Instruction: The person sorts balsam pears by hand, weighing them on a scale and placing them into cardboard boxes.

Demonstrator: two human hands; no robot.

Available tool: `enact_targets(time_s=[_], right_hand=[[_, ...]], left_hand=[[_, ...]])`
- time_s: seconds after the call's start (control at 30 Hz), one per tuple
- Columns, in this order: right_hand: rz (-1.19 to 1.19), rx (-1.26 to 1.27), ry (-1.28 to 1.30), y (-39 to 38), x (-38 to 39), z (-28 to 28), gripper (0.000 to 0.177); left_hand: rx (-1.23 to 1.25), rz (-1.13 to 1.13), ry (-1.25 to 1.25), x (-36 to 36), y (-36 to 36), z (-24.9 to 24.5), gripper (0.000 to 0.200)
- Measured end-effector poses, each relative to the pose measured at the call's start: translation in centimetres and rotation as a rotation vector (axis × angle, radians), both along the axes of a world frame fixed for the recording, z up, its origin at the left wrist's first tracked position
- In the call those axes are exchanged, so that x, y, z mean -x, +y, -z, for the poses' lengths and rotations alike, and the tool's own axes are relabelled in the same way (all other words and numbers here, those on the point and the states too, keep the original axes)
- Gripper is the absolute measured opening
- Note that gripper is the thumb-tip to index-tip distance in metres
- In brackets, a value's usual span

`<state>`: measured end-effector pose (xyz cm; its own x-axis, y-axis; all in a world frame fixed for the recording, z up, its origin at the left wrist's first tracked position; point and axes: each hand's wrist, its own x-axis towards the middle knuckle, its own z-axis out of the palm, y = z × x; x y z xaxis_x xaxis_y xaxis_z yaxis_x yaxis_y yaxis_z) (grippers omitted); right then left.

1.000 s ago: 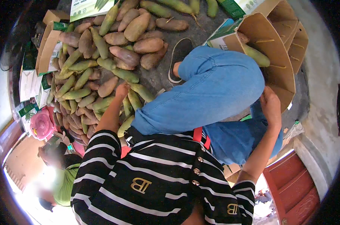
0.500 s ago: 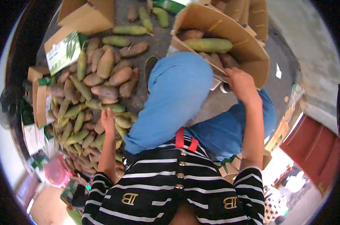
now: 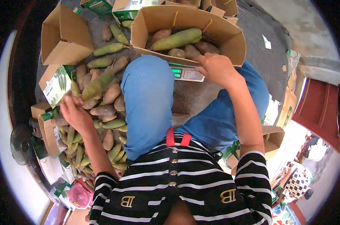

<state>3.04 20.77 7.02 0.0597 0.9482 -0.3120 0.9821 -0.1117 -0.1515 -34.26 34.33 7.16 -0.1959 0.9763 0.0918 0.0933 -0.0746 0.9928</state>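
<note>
**A:** What is hard to make out?

**B:** Mostly the right hand (image 3: 217,69). Its fingers (image 3: 203,62) bend over the near wall of the cardboard box (image 3: 230,41) and touch the pieces inside. I cannot tell whether they clasp one. The scale (image 3: 187,73) under the box is half hidden by that wall and by a knee (image 3: 147,97) in blue jeans.

**A:** And the left hand (image 3: 74,112)?

**B:** It is closed round the lower end of one long vegetable (image 3: 97,84), which is blurred and raised over the pile (image 3: 106,112) on the floor.

**A:** Counts?

**B:** Five pieces show in the cardboard box, with one big green one on top. One empty box (image 3: 65,37) stands open at the far left, well apart from it. More boxes at the top edge are cut off, so I can't count them. The pile is too crowded to number, and part of it lies behind the knee and the arm.
</note>
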Motion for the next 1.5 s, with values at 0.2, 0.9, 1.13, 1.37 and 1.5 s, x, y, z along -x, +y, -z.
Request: enact_targets(time_s=[0.2,0.9,1.13,1.37,1.5], right_hand=[[0.006,0.001,0.034,0.0,-0.2,-0.2,0.027],[0.026,-0.098,0.021,-0.8,0.0,-1.2,0.023],[0.013,-0.176,0.014,-1.6,-0.4,-0.5,0.023],[0.041,-0.123,0.036,-1.5,-0.3,-0.6,0.023],[0.049,-0.121,0.019,-1.4,-0.4,-1.1,0.022]], left_hand=[[-0.384,0.112,-0.128,-6.3,4.4,-7.9,0.019],[-0.587,0.844,-0.862,-25.2,1.8,-13.8,0.024],[0.257,0.628,-0.529,-26.5,3.8,-5.9,0.021],[-0.170,0.555,-0.159,-24.7,3.0,-6.3,0.026],[-0.269,0.781,0.223,-24.5,2.8,-5.3,0.027]])
